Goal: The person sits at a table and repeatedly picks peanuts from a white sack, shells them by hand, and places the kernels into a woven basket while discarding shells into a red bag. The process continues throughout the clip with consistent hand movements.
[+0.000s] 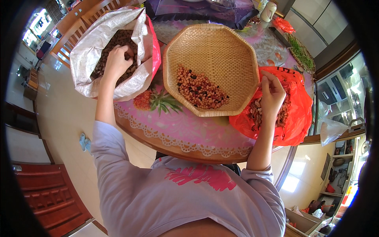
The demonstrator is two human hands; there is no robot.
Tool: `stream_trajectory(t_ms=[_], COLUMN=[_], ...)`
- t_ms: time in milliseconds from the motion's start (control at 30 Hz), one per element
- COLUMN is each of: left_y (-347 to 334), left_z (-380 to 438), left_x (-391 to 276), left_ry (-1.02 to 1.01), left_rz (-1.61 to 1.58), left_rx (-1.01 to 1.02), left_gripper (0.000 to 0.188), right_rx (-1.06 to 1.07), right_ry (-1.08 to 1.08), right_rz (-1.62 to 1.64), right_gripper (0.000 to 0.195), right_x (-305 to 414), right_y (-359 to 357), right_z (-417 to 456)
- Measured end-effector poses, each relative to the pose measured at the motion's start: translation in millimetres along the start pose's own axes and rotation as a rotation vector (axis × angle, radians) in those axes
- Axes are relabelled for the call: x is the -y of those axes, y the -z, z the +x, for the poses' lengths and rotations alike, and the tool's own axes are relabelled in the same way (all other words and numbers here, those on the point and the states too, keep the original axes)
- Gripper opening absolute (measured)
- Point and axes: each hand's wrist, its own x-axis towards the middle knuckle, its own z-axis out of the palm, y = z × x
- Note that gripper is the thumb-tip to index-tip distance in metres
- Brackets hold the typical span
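My left hand (119, 60) reaches into a large woven sack (86, 59), white inside and red outside, its curled fingers at the brown unshelled peanuts (102, 63). Whether it holds one is hidden. In the middle, an octagonal woven basket (207, 41) holds a heap of shelled peanuts (201, 90), mostly pinkish-tan with some dark ones. My right hand (272, 91) hovers by the basket's right rim, above a red plastic bag (297, 118) of peanut shells (256, 111). Its thumb and fingertips are close together, and anything between them is too small to tell.
The round wooden table wears a pink lace-edged tablecloth (183, 130) with a pineapple print. Behind the basket stands a purple mesh food cover (201, 11). A tray of green shoots (300, 51) lies far right. Wooden chairs (74, 35) stand left, and blue slippers (85, 142) rest on the floor.
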Motion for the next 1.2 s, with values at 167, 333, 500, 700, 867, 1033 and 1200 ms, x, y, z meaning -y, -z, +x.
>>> stream_trajectory(t_ms=[167, 333, 500, 700, 867, 1033, 1200], left_y=[1.7, 9.1, 0.7, -1.0, -4.1, 0.9, 19.6], left_z=[-2.1, -3.6, -3.9, -6.3, -5.4, -9.1, -29.8], left_x=[9.3, 5.0, 1.1, -5.4, -3.0, -3.1, -24.1], left_ry=[0.034, 0.044, -0.012, -0.003, -0.063, -0.035, 0.032], left_rz=[-0.208, -0.222, -0.087, -0.119, -0.108, -0.208, -0.788], left_rx=[-0.042, -0.079, -0.051, -0.035, -0.015, -0.112, -0.140], left_gripper=[0.016, 0.014, 0.016, 0.016, 0.015, 0.014, 0.020], right_rx=[0.004, 0.008, 0.013, 0.024, 0.038, 0.036, 0.055], right_ry=[0.017, 0.007, -0.006, 0.003, 0.002, 0.017, -0.025], right_rz=[0.004, 0.018, 0.013, -0.001, -0.007, -0.018, -0.008], right_gripper=[0.015, 0.015, 0.015, 0.015, 0.015, 0.015, 0.015], right_x=[-2.2, -1.5, -1.5, -0.6, 0.0, -1.3, 7.4], right_y=[0.0, 0.6, 0.5, 0.5, -0.6, -0.4, -0.4], right_z=[0.4, -0.1, 0.0, -0.5, -0.4, -0.8, -4.3])
